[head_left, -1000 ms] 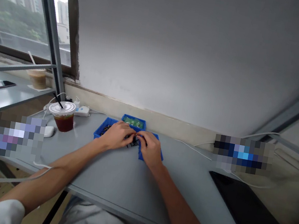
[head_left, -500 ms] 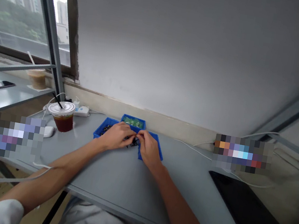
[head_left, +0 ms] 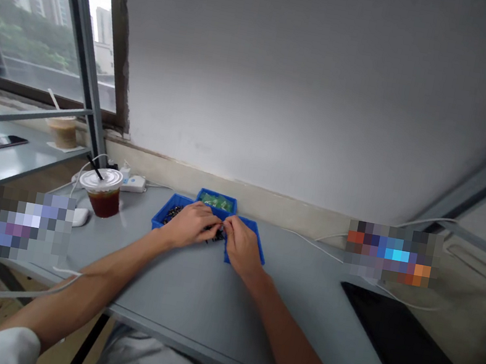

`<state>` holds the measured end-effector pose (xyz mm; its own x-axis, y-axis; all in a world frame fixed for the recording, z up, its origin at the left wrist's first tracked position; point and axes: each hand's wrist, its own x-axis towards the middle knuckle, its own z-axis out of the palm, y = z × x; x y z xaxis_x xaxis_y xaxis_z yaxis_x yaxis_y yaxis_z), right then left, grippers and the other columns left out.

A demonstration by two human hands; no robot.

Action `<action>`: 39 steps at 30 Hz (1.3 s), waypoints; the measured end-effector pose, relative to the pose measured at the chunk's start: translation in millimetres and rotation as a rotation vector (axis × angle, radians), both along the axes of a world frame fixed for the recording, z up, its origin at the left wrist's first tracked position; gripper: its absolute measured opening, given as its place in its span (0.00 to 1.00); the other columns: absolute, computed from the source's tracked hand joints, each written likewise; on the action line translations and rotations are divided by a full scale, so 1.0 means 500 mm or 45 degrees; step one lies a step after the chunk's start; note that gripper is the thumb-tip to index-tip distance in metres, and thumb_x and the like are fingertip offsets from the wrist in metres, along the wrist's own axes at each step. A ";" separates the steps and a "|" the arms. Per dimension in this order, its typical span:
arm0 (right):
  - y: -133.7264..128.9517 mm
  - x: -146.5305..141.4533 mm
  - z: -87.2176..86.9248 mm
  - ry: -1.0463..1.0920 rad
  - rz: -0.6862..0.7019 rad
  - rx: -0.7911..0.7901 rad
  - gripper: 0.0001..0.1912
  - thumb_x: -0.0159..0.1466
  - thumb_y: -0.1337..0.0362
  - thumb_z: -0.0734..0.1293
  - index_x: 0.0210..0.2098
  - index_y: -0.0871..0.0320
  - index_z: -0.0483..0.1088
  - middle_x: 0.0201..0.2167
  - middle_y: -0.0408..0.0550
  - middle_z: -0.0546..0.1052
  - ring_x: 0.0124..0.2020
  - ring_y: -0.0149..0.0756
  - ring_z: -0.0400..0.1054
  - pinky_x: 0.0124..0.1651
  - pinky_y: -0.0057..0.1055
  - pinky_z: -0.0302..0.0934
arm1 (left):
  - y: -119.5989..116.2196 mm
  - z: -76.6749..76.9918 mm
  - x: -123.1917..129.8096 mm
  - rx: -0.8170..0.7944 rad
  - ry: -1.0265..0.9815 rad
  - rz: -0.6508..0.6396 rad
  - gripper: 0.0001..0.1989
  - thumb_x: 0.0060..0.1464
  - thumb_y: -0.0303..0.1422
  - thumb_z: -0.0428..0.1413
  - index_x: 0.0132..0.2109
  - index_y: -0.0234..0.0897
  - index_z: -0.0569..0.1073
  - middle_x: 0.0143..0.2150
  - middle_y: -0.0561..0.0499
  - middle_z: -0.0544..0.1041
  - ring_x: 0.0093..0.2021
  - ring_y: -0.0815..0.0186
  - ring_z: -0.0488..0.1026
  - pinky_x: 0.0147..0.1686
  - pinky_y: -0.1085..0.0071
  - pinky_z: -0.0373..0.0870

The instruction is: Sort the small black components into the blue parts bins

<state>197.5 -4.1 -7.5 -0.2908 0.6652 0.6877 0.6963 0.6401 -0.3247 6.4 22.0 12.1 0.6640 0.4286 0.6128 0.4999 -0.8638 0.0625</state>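
Note:
My left hand (head_left: 192, 223) and my right hand (head_left: 241, 243) meet fingertip to fingertip above the grey desk (head_left: 185, 297). Both are closed in a pinch, and whatever sits between the fingertips is too small to make out. Partly behind my left hand is a blue bin (head_left: 155, 220) with small dark parts (head_left: 170, 213) inside. Another blue bin (head_left: 260, 245) lies beneath and beside my right hand, its contents hidden. At the back, a third blue bin (head_left: 218, 194) holds green packets (head_left: 217, 203). Some black pieces (head_left: 215, 237) lie on the desk just below my fingers.
A lidded cup of dark drink (head_left: 102, 198) with a straw stands left, by a white power strip (head_left: 134, 182). A flat black panel (head_left: 402, 348) lies at right. White cables (head_left: 308, 241) run along the wall, and one cable (head_left: 7, 293) crosses my left forearm.
The view has tilted slightly, so everything sits a little lower. My hands stay together over the same spot, with only small shifts of the fingers.

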 end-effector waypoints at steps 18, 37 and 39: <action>0.005 0.001 -0.007 -0.156 -0.085 0.085 0.19 0.74 0.61 0.53 0.27 0.54 0.62 0.23 0.45 0.70 0.26 0.36 0.64 0.33 0.32 0.54 | -0.001 0.005 -0.007 -0.013 0.045 -0.042 0.14 0.67 0.32 0.47 0.39 0.36 0.76 0.32 0.48 0.76 0.36 0.64 0.73 0.44 0.66 0.66; 0.002 0.008 0.000 -0.194 -0.002 -0.017 0.16 0.74 0.61 0.54 0.32 0.55 0.66 0.27 0.45 0.74 0.29 0.37 0.68 0.35 0.31 0.55 | -0.003 0.010 -0.010 -0.067 0.072 -0.050 0.14 0.67 0.32 0.47 0.40 0.36 0.76 0.31 0.50 0.75 0.35 0.65 0.72 0.42 0.68 0.65; 0.001 0.008 0.000 -0.232 -0.045 -0.008 0.18 0.74 0.60 0.54 0.30 0.55 0.66 0.24 0.44 0.73 0.27 0.36 0.66 0.33 0.31 0.53 | -0.003 0.010 -0.010 -0.064 0.079 -0.054 0.14 0.67 0.32 0.47 0.38 0.36 0.76 0.31 0.50 0.75 0.34 0.65 0.72 0.42 0.68 0.65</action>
<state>201.6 -3.6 -7.4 -0.3865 0.6815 0.6214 0.7659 0.6125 -0.1954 1.5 20.4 16.9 0.7180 0.4286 0.5484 0.4674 -0.8808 0.0765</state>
